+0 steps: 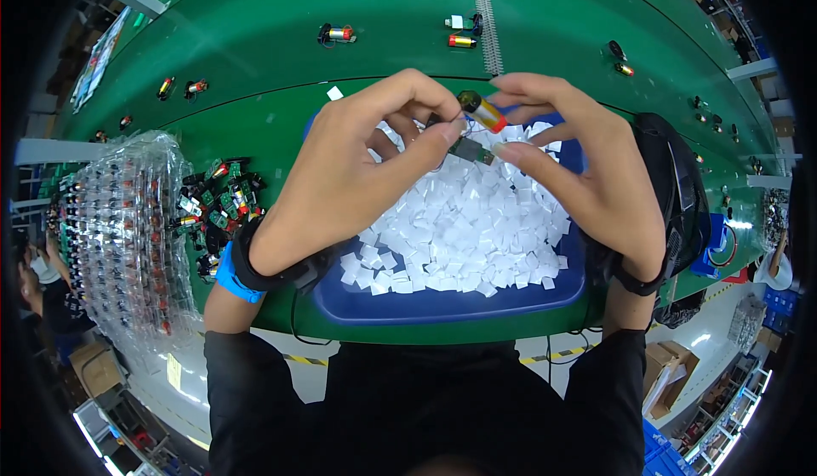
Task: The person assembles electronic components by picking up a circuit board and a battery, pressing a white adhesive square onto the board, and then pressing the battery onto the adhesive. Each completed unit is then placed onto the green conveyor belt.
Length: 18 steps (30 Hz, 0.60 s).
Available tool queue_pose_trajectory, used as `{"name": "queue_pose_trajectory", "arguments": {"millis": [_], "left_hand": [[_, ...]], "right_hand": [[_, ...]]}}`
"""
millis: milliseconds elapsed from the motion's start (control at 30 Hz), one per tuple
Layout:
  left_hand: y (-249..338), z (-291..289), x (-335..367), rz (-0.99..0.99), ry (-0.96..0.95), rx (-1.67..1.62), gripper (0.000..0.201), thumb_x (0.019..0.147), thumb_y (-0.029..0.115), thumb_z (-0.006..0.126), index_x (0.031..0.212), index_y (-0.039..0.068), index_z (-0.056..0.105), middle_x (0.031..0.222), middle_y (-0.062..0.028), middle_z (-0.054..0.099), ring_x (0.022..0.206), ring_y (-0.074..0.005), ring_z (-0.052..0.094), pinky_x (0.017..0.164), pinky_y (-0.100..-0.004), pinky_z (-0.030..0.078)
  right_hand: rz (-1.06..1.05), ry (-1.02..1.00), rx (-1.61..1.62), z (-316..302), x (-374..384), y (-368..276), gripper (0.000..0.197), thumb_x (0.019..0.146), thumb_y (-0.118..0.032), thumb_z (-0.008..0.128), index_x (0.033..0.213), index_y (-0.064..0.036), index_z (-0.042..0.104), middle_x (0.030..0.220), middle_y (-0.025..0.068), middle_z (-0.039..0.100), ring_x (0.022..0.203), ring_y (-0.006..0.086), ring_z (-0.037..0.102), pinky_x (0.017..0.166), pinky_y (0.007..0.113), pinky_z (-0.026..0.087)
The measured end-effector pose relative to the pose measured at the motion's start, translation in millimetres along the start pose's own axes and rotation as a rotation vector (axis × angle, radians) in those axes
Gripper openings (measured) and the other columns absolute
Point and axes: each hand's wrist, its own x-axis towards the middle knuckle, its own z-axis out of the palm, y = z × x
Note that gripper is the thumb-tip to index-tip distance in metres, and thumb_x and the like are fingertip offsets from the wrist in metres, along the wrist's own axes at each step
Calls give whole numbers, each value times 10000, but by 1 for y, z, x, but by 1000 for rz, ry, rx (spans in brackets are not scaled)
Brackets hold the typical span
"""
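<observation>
Over a blue tray [451, 309] my left hand [353, 148] pinches a small battery-and-circuit-board assembly between thumb and index finger. Its cylindrical battery [487, 115], silver-yellow with a red end, tilts down to the right, and thin wires run beside it. A dark green board [471, 149] shows just below; part of the assembly is hidden behind my left fingers. My right hand [600, 148] is close to the battery's red end, thumb and fingers spread apart, apparently holding nothing. Small white square pieces [459, 221] fill the tray under both hands.
Left of the tray lie a heap of similar assemblies [223, 199] and a plastic-wrapped stack of trays [128, 238]. A green conveyor belt [391, 17] beyond carries several scattered assemblies. A black bag [681, 195] sits right of the tray, near a blue bin [708, 250].
</observation>
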Motion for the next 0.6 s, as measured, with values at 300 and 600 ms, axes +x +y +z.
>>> {"name": "queue_pose_trajectory", "arguments": {"millis": [300, 600], "left_hand": [[2, 8, -7, -136, -80, -18, 94, 974, 42, 564, 1053, 8, 602, 939, -16, 588, 870, -70, 575, 696, -214, 476], [-10, -5, 0, -388, -111, -1054, 200, 958, 108, 595, 1128, 4, 617, 1014, -20, 668, 922, -132, 613, 839, -254, 464]], "right_hand": [[21, 19, 217, 9, 3, -4, 280, 773, -8, 813, 1021, -4, 684, 1025, 84, 709, 951, 199, 678, 831, 299, 539], [-448, 38, -143, 11, 9, -9, 322, 641, 23, 845, 911, -32, 679, 973, 89, 721, 876, 258, 648, 760, 327, 526]]}}
